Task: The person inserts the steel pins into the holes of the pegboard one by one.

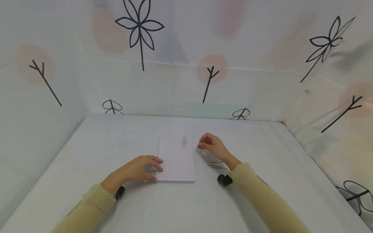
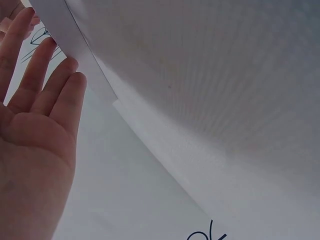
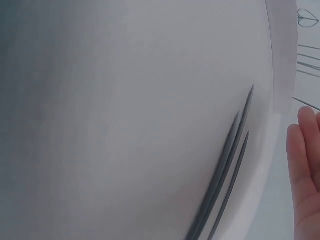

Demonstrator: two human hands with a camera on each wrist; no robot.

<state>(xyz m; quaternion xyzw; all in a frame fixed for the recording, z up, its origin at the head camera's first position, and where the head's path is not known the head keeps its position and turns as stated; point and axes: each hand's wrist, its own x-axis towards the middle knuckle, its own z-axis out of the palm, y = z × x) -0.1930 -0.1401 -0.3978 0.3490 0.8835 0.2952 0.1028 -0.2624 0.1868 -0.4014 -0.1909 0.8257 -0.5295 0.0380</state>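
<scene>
A white pegboard (image 1: 175,163) with a grid of small holes lies on the table, and several thin dark sticks (image 1: 185,141) stand upright near its far right corner. My left hand (image 1: 140,168) rests at the board's left edge, its fingers loosely spread with the fingertips on the edge. Just beyond the board's right side, my right hand (image 1: 213,147) pinches a thin pointed stick (image 3: 304,103) between thumb and fingers, above the table. Most of that stick is hidden by the hand in the head view. Below the right wrist lie a few loose pointed sticks (image 3: 227,172).
The white table (image 1: 131,207) is enclosed by hanging cloth (image 1: 180,87) printed with flowers and branches at the back and sides. A black wrist camera (image 1: 224,180) sits under the right forearm, another (image 1: 120,193) under the left.
</scene>
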